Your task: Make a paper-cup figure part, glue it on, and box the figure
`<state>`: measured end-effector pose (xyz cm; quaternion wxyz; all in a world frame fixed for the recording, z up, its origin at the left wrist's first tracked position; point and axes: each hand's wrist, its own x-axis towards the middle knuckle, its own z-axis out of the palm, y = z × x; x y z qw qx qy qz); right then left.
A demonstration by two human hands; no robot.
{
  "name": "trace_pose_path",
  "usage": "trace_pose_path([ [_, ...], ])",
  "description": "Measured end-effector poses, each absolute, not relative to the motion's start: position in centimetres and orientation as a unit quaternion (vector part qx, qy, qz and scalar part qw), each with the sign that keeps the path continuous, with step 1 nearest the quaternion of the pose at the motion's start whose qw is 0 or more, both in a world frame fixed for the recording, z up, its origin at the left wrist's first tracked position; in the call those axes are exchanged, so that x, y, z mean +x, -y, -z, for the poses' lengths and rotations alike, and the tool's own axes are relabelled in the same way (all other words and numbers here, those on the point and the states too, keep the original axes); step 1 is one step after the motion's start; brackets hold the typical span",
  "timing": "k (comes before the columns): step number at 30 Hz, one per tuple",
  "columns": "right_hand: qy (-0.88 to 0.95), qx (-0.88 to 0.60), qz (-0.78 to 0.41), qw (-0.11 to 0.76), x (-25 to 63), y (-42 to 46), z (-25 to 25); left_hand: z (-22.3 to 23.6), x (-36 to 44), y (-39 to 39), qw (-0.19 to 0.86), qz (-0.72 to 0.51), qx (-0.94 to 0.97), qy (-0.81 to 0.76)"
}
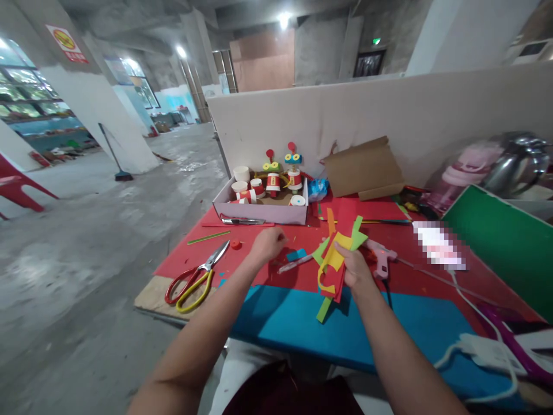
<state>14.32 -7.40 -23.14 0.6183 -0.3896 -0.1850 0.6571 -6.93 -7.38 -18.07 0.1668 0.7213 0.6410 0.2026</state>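
Observation:
In my right hand (355,266) is a bundle of coloured paper scraps (336,256), yellow, red, green and orange, with the thumb pressed on top. My left hand (268,243) hovers over the red sheet (259,265), its fingers curled together; whether anything is between them is hidden. A blue paper scrap (296,254) and a clear glue stick (296,264) lie between the hands. Just beyond the right hand rests a pink glue gun (381,256). Scissors (196,278) with red and yellow handles lie left of my left forearm, near a small red roll (235,244).
A shallow box (261,213) holds paper cups and two cup figures (273,181). A utility knife (242,221) lies before it. Brown cardboard (365,170) leans on the partition (367,109). On the right are a green board (501,242), a kettle (514,164) and a white cable (470,311).

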Motion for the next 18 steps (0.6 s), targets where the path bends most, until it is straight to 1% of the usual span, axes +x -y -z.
trace_pose_path([
  [3,0.180,-0.399,-0.663,0.607,14.5,7.5,23.1,19.2,-6.6,7.1,0.188,-0.156,0.759,-0.604],
  [6,0.187,-0.408,-0.665,0.597,14.4,7.8,22.9,20.1,-5.6,7.4,0.194,-0.139,0.777,-0.583],
  [12,0.188,-0.381,-0.672,0.606,14.5,8.0,22.2,19.0,-7.0,7.4,0.177,-0.136,0.761,-0.609],
  [18,0.188,-0.354,-0.730,0.554,15.4,8.4,20.5,19.5,-5.8,7.5,0.170,-0.086,0.796,-0.574],
])
